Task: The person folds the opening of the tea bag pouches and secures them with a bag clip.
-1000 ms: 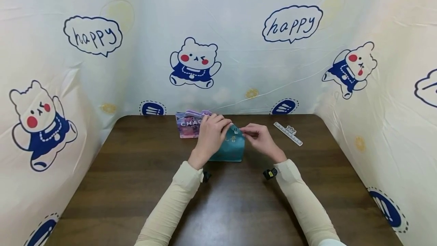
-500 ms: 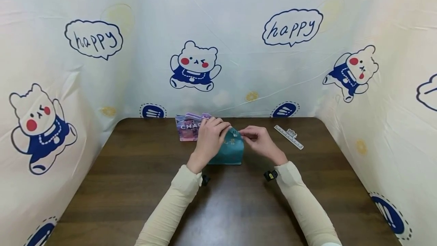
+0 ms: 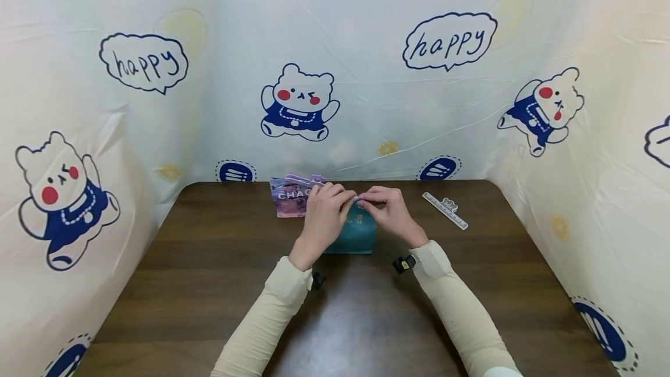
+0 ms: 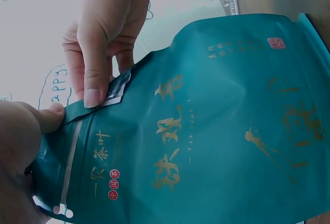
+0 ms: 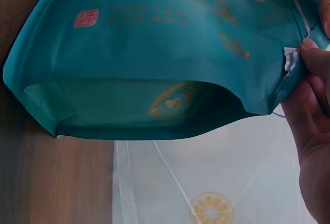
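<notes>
A teal tea pouch (image 3: 356, 235) with gold lettering stands upright on the table; the left wrist view shows its printed front (image 4: 206, 121) and the right wrist view its folded-in side gusset (image 5: 124, 108). My left hand (image 3: 325, 214) grips the pouch's top left part, hiding that corner in the head view. With thumb and fingertips, my right hand (image 3: 389, 214) pinches the top edge on the right, close to the left hand's fingertips. In the left wrist view its thumb presses beside a small silvery label (image 4: 117, 91) near the top seam.
Behind the left hand stands a purple-pink pouch (image 3: 288, 198) with a lilac clip (image 3: 303, 180) at its top. A white ruler-shaped clip (image 3: 445, 210) lies at the back right of the brown table (image 3: 209, 284). A printed curtain (image 3: 366, 103) surrounds the table.
My right hand has moved left along the teal pouch's top edge, from its right corner to beside my left hand's fingertips. The left hand keeps its grip in nearly the same place.
</notes>
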A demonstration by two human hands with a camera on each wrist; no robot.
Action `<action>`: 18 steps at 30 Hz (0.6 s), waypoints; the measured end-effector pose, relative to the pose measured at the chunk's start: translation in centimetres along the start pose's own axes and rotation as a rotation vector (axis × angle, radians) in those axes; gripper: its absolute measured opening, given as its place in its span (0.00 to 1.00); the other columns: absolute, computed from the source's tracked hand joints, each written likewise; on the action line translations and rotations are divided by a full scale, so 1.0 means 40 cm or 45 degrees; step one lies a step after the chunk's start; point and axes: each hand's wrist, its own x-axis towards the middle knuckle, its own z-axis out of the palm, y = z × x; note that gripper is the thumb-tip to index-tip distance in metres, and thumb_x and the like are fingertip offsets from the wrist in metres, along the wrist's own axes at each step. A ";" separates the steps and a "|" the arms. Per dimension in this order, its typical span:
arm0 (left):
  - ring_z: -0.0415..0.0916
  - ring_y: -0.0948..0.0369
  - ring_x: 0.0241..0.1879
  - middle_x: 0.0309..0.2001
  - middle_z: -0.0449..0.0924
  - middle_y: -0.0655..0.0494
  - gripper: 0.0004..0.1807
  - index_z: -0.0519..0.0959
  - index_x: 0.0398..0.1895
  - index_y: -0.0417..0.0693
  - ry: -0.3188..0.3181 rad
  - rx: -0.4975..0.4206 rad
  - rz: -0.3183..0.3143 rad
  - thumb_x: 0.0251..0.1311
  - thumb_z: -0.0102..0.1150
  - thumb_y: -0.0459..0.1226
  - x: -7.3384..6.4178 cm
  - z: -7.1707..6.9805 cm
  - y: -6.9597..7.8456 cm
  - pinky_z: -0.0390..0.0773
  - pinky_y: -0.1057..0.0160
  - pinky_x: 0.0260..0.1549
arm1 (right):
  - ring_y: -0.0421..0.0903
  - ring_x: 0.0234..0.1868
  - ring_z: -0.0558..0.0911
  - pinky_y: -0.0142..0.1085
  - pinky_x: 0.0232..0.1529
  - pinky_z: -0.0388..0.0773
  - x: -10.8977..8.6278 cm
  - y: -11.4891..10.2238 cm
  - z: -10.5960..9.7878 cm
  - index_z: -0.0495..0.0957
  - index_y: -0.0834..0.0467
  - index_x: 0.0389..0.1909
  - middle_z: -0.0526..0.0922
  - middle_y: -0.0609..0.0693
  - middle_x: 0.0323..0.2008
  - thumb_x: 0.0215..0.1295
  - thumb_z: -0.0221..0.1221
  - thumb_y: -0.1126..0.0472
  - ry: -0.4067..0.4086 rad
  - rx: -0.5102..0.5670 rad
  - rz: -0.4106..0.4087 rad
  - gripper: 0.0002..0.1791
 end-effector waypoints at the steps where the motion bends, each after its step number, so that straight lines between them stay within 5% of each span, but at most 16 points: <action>1: 0.74 0.56 0.34 0.34 0.84 0.55 0.07 0.89 0.41 0.47 -0.002 0.001 -0.004 0.66 0.67 0.39 0.000 0.000 0.000 0.68 0.59 0.36 | 0.58 0.29 0.86 0.27 0.35 0.82 0.000 0.000 0.000 0.87 0.73 0.37 0.86 0.64 0.32 0.59 0.64 0.80 0.001 0.004 -0.004 0.07; 13: 0.73 0.56 0.34 0.33 0.84 0.55 0.07 0.89 0.41 0.47 0.017 -0.027 -0.014 0.66 0.66 0.39 0.003 0.000 0.002 0.66 0.58 0.36 | 0.47 0.37 0.87 0.32 0.40 0.84 -0.020 0.087 -0.006 0.89 0.64 0.42 0.89 0.57 0.39 0.64 0.66 0.73 -0.061 -0.030 -0.016 0.08; 18: 0.73 0.56 0.34 0.32 0.84 0.55 0.07 0.89 0.41 0.47 0.022 -0.033 -0.015 0.66 0.66 0.38 0.002 0.001 0.003 0.66 0.58 0.36 | 0.46 0.36 0.86 0.33 0.38 0.82 -0.018 0.089 0.003 0.89 0.64 0.41 0.89 0.56 0.37 0.62 0.66 0.74 -0.010 -0.094 -0.073 0.08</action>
